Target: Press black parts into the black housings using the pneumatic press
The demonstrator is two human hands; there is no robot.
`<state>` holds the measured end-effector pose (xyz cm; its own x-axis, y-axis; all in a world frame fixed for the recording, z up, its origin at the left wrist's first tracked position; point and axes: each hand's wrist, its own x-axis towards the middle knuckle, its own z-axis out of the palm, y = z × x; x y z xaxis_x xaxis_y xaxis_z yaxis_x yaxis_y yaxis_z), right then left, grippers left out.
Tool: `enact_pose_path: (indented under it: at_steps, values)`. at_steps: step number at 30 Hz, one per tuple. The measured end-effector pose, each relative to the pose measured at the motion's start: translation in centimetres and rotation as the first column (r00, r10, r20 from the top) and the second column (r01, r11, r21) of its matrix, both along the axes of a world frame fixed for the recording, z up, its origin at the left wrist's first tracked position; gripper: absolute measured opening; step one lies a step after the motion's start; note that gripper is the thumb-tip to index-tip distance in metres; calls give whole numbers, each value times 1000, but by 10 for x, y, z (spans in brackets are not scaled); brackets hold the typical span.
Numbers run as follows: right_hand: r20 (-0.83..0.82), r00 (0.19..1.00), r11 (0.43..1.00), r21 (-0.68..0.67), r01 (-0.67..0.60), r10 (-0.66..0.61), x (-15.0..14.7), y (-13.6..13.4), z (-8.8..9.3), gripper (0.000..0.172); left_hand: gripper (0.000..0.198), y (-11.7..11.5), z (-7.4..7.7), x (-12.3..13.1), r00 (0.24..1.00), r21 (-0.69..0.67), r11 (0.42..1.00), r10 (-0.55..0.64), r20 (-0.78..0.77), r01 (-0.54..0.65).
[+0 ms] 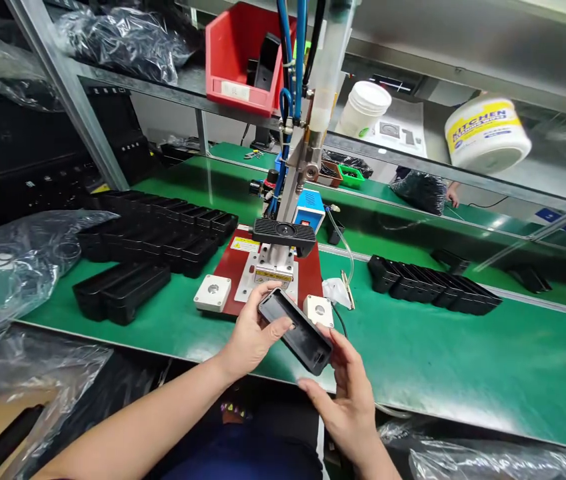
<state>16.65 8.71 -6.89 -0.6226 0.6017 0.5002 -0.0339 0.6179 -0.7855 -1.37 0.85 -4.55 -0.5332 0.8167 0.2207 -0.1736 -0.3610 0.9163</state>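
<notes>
Both hands are holding one black plastic housing [295, 331] in the air just above the near edge of the green bench [437, 353], in front of the press fixture [283, 240]. The left hand [253, 333] is gripping the housing's far end, thumb lying across its open top, fingers curled underneath and mostly hidden. The right hand [347, 393] is cupping the near end, fingers loosely spread along the side, thumb reaching toward the underside. The housing is sitting tilted, running diagonally from far-left to near-right. Two white pushbutton blocks [213, 292] are flanking the red base plate [235, 263]. Rows of black housings [153, 233] are lying toward the left end of the bench, another row [433, 280] toward the right. A red bin [243, 57] is resting on the shelf above.
</notes>
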Motion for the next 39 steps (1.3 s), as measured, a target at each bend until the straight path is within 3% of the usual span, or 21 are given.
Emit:
enact_pose_path:
  at_steps: [3, 6, 10, 13, 16, 19, 22, 25, 29, 33, 39]
  values:
    - [-88, 996, 990, -138, -14, 2, -14, 6, -3, 63, 60, -11, 6, 3, 969, -11, 999, 32, -246, -36]
    - [-121, 990, 951, -291, -105, 72, -23, 14, -2, 54, 59, -21, 15, 5, 840, 20, 998, 67, -538, -67]
    - [-140, 981, 930, -324, -173, 134, -25, 21, 2, 54, 55, -25, 24, 1, 727, 94, 987, 159, -668, -129]
    - [-124, 981, 955, -237, -178, 152, -26, 29, 16, 54, 48, -22, 29, -9, 681, 143, 969, 243, -691, -201]
    - [-90, 984, 986, -45, -161, 156, -36, 42, 45, 48, 38, -13, 39, -24, 621, 234, 948, 319, -715, -218]
    - [-55, 985, 979, 132, -156, 164, -61, 63, 82, 44, 30, 5, 57, -44, 554, 325, 915, 403, -728, -238]
    - [-43, 980, 962, 205, -183, 196, -94, 89, 111, 43, 29, 27, 75, -70, 505, 360, 876, 480, -717, -322]
    - [-43, 980, 959, 216, -181, 195, -127, 112, 122, 43, 31, 49, 84, -96, 509, 306, 871, 476, -717, -383]
    - [-30, 982, 969, 169, -181, 189, -152, 131, 115, 48, 30, 68, 78, -117, 572, 217, 891, 426, -701, -398]
    - [-37, 978, 975, 96, -201, 205, -157, 134, 102, 49, 29, 74, 69, -116, 605, 224, 876, 460, -650, -426]
    - [-54, 977, 977, 72, -203, 207, -154, 133, 99, 46, 30, 76, 71, -113, 637, 234, 878, 466, -614, -417]
